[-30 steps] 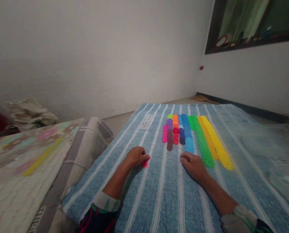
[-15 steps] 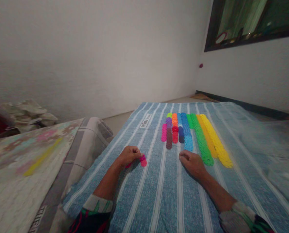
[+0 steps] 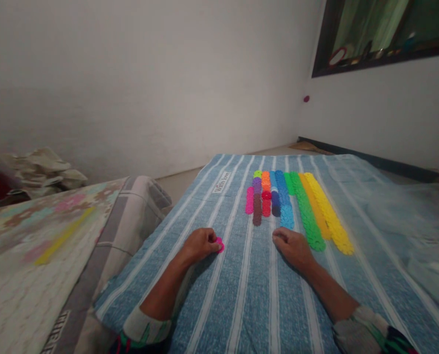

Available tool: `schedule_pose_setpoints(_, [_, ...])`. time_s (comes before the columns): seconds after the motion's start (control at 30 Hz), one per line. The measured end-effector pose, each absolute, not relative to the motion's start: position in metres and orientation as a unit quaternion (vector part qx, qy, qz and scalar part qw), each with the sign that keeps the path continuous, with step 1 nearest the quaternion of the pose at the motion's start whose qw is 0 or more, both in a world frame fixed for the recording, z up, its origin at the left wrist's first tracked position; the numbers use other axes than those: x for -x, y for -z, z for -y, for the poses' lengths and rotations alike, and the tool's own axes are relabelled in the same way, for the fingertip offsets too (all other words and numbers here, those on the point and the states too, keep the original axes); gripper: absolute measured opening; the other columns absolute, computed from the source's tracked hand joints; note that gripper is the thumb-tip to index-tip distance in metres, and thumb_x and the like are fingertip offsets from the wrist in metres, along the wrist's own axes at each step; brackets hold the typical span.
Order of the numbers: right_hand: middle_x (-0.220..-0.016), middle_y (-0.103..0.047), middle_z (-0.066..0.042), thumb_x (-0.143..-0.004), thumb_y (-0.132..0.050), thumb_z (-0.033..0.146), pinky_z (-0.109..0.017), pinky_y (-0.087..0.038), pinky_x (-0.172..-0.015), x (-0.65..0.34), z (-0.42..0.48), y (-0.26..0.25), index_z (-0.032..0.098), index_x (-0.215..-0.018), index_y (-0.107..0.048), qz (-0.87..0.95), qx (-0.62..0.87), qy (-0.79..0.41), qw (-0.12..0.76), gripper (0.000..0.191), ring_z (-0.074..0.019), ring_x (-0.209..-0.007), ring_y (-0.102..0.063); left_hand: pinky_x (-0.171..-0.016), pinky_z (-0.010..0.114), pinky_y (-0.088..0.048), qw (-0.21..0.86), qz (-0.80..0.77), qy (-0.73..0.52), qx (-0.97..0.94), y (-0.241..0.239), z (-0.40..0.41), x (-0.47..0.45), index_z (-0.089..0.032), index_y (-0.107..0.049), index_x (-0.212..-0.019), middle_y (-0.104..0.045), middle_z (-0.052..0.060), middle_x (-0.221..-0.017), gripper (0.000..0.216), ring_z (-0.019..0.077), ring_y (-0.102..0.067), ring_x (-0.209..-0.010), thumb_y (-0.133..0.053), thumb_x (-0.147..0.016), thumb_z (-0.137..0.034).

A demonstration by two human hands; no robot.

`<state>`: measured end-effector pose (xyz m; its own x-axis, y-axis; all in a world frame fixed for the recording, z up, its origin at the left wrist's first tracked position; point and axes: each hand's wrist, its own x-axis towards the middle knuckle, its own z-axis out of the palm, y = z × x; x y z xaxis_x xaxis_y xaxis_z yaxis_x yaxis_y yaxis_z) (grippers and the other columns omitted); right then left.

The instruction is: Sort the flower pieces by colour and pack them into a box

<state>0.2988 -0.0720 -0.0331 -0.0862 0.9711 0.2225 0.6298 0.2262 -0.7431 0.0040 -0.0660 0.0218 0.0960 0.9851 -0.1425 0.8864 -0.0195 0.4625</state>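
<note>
Pale walls, striped blue cloth, left hand pinching pink piece, right hand loosely curled, contents unclear

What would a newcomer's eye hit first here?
The bright rows of coloured pieces, pink through yellow, on the blue striped cloth. Then, nearer the camera, the left hand, its fingertips at a vivid pink piece, and the curled right hand just short of the light blue row.
</note>
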Motion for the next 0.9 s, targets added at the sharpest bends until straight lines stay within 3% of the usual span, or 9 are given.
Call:
schedule_pose_setpoints(0.27, [-0.063,-0.064,0.000,-0.080,-0.047,0.036,-0.026,-0.037,-0.060,-0.299,0.072,0.034,0.020,-0.081,-0.069,0.697,0.577,-0.236,0.354,0.027,-0.0176,-0.060,-0.059,-0.057,0.024,-0.030,0.174,-0.682,-0.048,-0.708,-0.028,0.076,-0.014,-0.017,-0.060,-0.068,-0.060,-0.001,-0.066,0.012,0.0138,-0.053,-0.064,-0.063,-0.066,-0.029])
schedule_pose_setpoints(0.57, [-0.064,-0.065,0.000,-0.080,-0.047,0.034,-0.026,-0.036,-0.059,-0.299,0.071,0.034,0.020,-0.080,-0.068,0.700,0.574,-0.238,0.350,0.025,-0.0170,-0.060,-0.059,-0.055,0.023,-0.028,0.213,-0.668,-0.138,-0.700,-0.017,0.075,-0.013,-0.019,-0.044,-0.058,-0.048,-0.006,-0.058,0.020,0.0106,-0.044,-0.057,-0.063,-0.062,-0.024])
schedule_pose_setpoints(0.9, [-0.061,-0.062,0.000,-0.080,-0.047,0.033,-0.026,-0.034,-0.058,-0.298,0.070,0.034,0.020,-0.079,-0.067,0.700,0.578,-0.236,0.348,0.024,-0.0162,-0.057,-0.056,-0.051,0.023,-0.029,0.262,-0.649,-0.199,-0.686,-0.014,0.065,-0.021,-0.019,-0.050,-0.060,-0.050,-0.006,-0.054,0.015,0.0103,-0.045,-0.052,-0.062,-0.061,-0.027])
